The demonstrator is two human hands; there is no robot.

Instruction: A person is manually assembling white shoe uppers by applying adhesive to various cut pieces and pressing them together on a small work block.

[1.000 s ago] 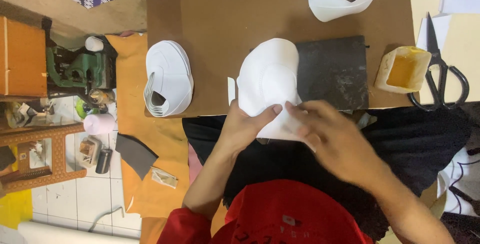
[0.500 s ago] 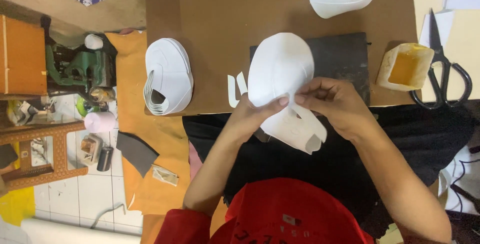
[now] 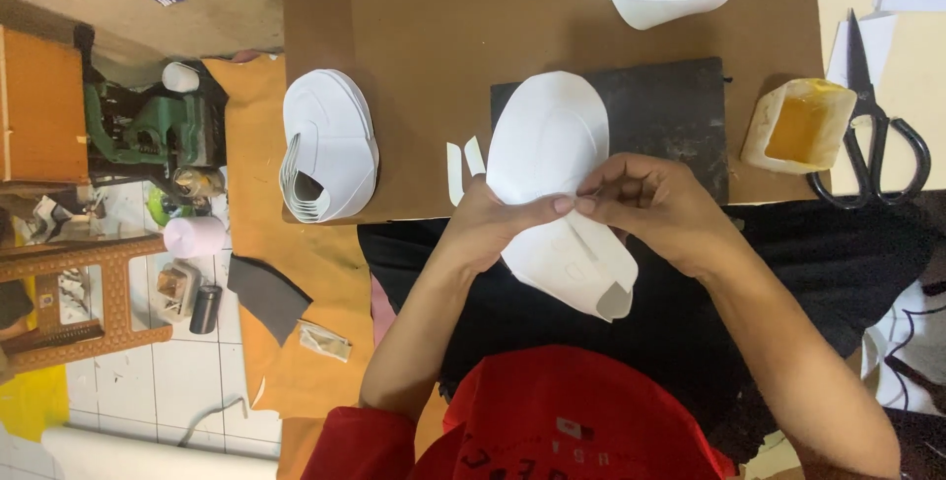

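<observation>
Head view: the left hand (image 3: 488, 224) and right hand (image 3: 655, 206) meet at the middle of a white cut piece (image 3: 552, 184), both sets of fingers pinching it where its upper half bends over the lower. The piece hangs over the tabletop (image 3: 414, 36) edge, above a dark mat (image 3: 670, 115). A stack of white pieces (image 3: 330, 145) lies left; a yellow glue tub (image 3: 803, 125) and scissors (image 3: 872, 135) lie right.

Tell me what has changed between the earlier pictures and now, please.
The white cut piece was pressed flat under both hands; now the left hand and right hand pinch it at the middle, and its near end hangs over the lap. The stack of white pieces, the yellow tub and the scissors stayed in place.
</observation>
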